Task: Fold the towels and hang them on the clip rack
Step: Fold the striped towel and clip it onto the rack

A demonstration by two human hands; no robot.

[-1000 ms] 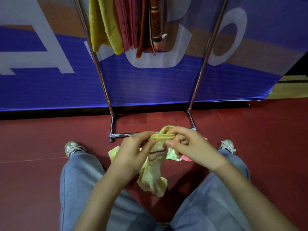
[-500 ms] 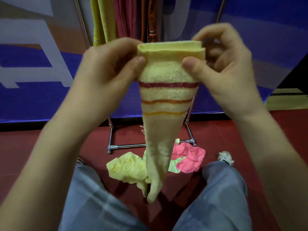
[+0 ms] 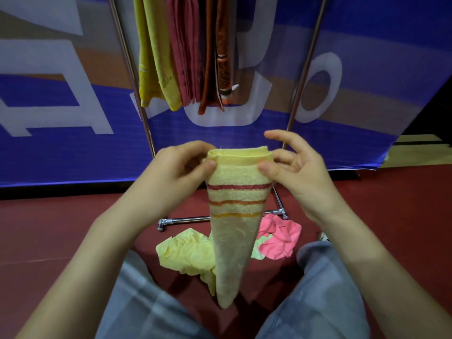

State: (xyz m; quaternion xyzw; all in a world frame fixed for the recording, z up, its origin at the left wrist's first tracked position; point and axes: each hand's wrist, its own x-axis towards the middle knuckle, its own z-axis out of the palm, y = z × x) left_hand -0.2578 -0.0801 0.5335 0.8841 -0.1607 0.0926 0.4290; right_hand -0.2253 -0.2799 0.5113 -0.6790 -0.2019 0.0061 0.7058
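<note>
Between both hands, at frame centre, hangs the folded striped towel [image 3: 234, 216]; left hand [image 3: 176, 174] and right hand [image 3: 300, 172] pinch its top corners, thumb on front; soft, light, limp, it should clip best by that doubled edge; hung towels [image 3: 186, 57] at twelve o'clock.

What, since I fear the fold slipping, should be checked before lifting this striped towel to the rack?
1. Left hand pinches one top corner of the striped towel: ok.
2. Right hand pinches the other top corner: ok.
3. Folded layers lie even along the top: ok.
4. Free room on the rack beside the hanging towels: ok.
5. A free clip: cannot tell, clips out of view.
</note>
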